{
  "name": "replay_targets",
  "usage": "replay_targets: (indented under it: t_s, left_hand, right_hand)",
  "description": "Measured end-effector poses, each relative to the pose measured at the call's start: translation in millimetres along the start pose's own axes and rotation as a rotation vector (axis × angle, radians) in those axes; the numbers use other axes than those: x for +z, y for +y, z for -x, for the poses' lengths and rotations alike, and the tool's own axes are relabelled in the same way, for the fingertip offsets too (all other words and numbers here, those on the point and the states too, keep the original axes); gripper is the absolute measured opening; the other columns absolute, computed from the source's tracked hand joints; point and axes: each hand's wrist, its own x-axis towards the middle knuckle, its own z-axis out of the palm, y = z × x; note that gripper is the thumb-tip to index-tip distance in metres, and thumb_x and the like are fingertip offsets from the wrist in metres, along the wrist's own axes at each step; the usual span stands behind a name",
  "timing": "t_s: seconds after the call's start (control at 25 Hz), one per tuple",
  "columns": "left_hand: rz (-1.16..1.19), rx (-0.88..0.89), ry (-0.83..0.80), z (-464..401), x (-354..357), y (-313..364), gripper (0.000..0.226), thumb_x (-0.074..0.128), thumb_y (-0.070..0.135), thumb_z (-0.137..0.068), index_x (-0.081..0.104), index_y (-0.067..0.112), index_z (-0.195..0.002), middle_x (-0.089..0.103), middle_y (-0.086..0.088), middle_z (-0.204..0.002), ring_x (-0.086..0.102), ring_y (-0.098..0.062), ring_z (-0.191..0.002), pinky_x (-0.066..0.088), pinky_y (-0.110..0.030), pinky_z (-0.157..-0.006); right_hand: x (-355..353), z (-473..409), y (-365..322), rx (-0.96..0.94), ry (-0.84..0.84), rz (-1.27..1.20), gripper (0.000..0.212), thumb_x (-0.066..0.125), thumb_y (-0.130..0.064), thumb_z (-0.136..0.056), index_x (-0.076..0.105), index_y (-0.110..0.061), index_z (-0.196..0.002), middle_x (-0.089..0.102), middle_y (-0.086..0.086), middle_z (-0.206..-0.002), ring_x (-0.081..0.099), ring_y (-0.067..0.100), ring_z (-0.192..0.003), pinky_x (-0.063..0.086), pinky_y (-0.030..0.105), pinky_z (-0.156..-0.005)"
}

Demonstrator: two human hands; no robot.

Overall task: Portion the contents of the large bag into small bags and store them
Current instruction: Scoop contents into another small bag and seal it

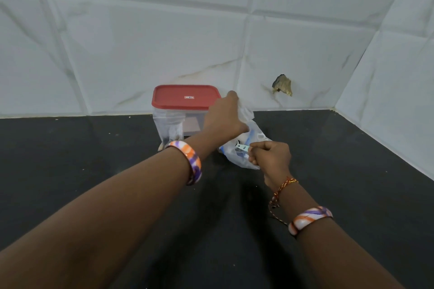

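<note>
A large clear plastic bag [254, 135] stands on the black counter [94, 159], with white and blue items showing inside. My left hand [225, 119] grips the bunched top of this bag and holds it up. My right hand [270, 156] is closed at the bag's front lower side, pinching a small pale green and white piece [243, 147] at the plastic. Just left of the bag stands a clear storage box [169, 124] with a red lid [185, 97]; small clear bags show through its wall.
White marble-look wall tiles [141, 42] rise behind the counter and meet a side wall at the right corner. A broken hole [282, 84] marks the tile behind the bag. Crumbs dot the dark counter.
</note>
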Motion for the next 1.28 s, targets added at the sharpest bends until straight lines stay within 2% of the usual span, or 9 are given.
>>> replay_targets:
  t_s: [0.2, 0.4, 0.56, 0.72, 0.8, 0.92, 1.0, 1.12, 1.28]
  left_hand:
    - [0.044, -0.136, 0.073, 7.4, -9.3, -27.3, 0.070, 0.080, 0.031, -0.068, 0.043, 0.010, -0.123, 0.056, -0.007, -0.115, 0.052, -0.019, -0.097, 0.042, -0.028, -0.074]
    - [0.087, -0.187, 0.089, 19.5, -10.8, -36.0, 0.077, 0.081, 0.034, -0.065, 0.043, 0.007, -0.126, 0.056, -0.010, -0.119, 0.054, -0.025, -0.108, 0.046, -0.034, -0.081]
    - [0.161, -0.193, 0.073, 34.0, -9.9, -42.0, 0.077, 0.083, 0.034, -0.063, 0.042, 0.008, -0.124, 0.056, -0.009, -0.114, 0.055, -0.026, -0.105, 0.043, -0.031, -0.076]
    - [0.157, -0.135, 0.015, 50.7, -13.4, -45.6, 0.082, 0.086, 0.032, -0.059, 0.042, 0.009, -0.124, 0.054, -0.007, -0.117, 0.051, -0.020, -0.103, 0.042, -0.028, -0.079]
    - [0.129, -0.101, 0.005, 56.9, -15.8, -44.6, 0.081, 0.086, 0.033, -0.058, 0.044, 0.010, -0.123, 0.054, -0.006, -0.116, 0.049, -0.017, -0.099, 0.043, -0.029, -0.080]
    - [0.082, -0.039, 0.010, 60.4, -21.5, -38.4, 0.078, 0.086, 0.035, -0.056, 0.046, 0.011, -0.119, 0.057, -0.006, -0.110, 0.052, -0.020, -0.097, 0.046, -0.034, -0.080]
    - [0.067, -0.015, 0.014, 60.8, -26.5, -32.7, 0.075, 0.086, 0.036, -0.056, 0.047, 0.009, -0.115, 0.057, -0.006, -0.104, 0.054, -0.022, -0.094, 0.047, -0.037, -0.079]
    - [0.082, -0.013, 0.032, 59.9, -30.9, -27.1, 0.069, 0.085, 0.034, -0.058, 0.048, 0.009, -0.110, 0.054, -0.003, -0.097, 0.053, -0.020, -0.089, 0.045, -0.033, -0.072]
    - [0.130, -0.029, 0.068, 59.2, -31.9, -23.2, 0.067, 0.086, 0.033, -0.057, 0.048, 0.008, -0.107, 0.054, -0.002, -0.096, 0.052, -0.019, -0.087, 0.044, -0.032, -0.071]
  right_hand:
    - [-6.0, 14.4, -14.1, 0.001, -0.013, -0.076, 0.012, 0.061, 0.008, -0.080, 0.070, 0.000, -0.083, 0.063, 0.009, -0.066, 0.055, 0.012, -0.051, 0.047, 0.015, -0.045]
    - [-25.6, 34.2, -21.5, 0.062, -0.054, -0.167, 0.010, 0.060, 0.009, -0.080, 0.067, 0.001, -0.078, 0.062, 0.011, -0.063, 0.052, 0.009, -0.045, 0.043, 0.012, -0.040]
    - [-44.2, 53.2, -26.7, 0.082, -0.106, -0.215, 0.011, 0.062, 0.009, -0.080, 0.065, 0.000, -0.074, 0.061, 0.010, -0.058, 0.051, 0.003, -0.033, 0.041, 0.010, -0.037]
    - [-57.7, 66.9, -46.7, 0.042, -0.121, -0.307, 0.013, 0.061, 0.010, -0.080, 0.064, 0.002, -0.071, 0.060, 0.002, -0.040, 0.051, 0.003, -0.032, 0.041, 0.009, -0.036]
    - [-58.0, 72.6, -60.0, -0.014, -0.133, -0.312, 0.015, 0.062, 0.010, -0.079, 0.064, -0.001, -0.069, 0.061, 0.005, -0.045, 0.052, 0.003, -0.033, 0.041, 0.009, -0.037]
    - [-48.6, 82.1, -76.2, -0.188, -0.148, -0.166, 0.009, 0.063, 0.006, -0.079, 0.068, -0.001, -0.077, 0.063, 0.009, -0.061, 0.054, 0.006, -0.042, 0.045, 0.012, -0.044]
    - [-41.4, 89.0, -80.2, -0.503, -0.063, 0.135, 0.012, 0.063, 0.000, -0.081, 0.073, -0.003, -0.087, 0.069, 0.007, -0.070, 0.060, 0.009, -0.054, 0.049, 0.016, -0.055]
    - [-35.8, 96.5, -79.4, -1.030, 0.033, 0.552, 0.018, 0.058, -0.004, -0.084, 0.074, -0.003, -0.093, 0.075, 0.012, -0.086, 0.068, 0.022, -0.076, 0.043, 0.020, -0.068]
    - [-37.1, 99.1, -77.0, -1.116, 0.062, 0.532, 0.019, 0.057, -0.004, -0.085, 0.074, -0.003, -0.094, 0.075, 0.014, -0.087, 0.068, 0.025, -0.076, 0.044, 0.020, -0.068]
